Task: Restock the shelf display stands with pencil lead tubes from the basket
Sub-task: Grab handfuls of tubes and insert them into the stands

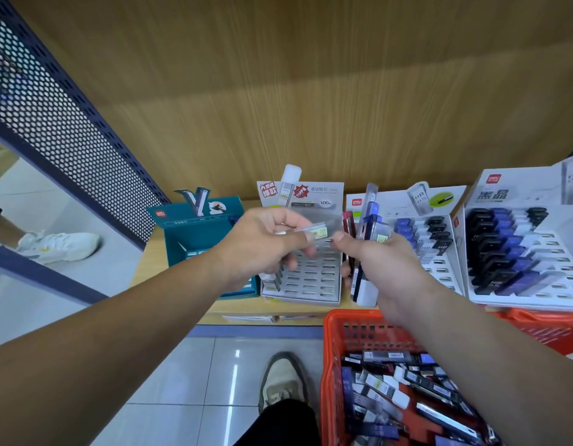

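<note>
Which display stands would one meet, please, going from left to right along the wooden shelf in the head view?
teal cardboard display box → white slotted stand with a red starburst label → white stand with a few blue and black tubes → wider white stand with black characters on its header

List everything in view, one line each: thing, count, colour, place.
shelf: one, tan wood, middle
teal stand: one, teal, shelf left
grey stand: one, grey-white, shelf middle
third stand: one, white, right of it, blue and black tubes
end stand: one, white, far right, black and blue tubes
basket: one, red, floor, lower right
loose tubes: many, black, blue, clear, inside basket
mesh panel: one, dark blue, upper left
white shoe: one, floor, far left
clear tube: one, in left grip
bunch of tubes: several, blue, red, clear, in right grip
tan shoe: one, floor, bottom middle
left grip: one, pinches clear tube
right grip: one, holds the bunch
</note>
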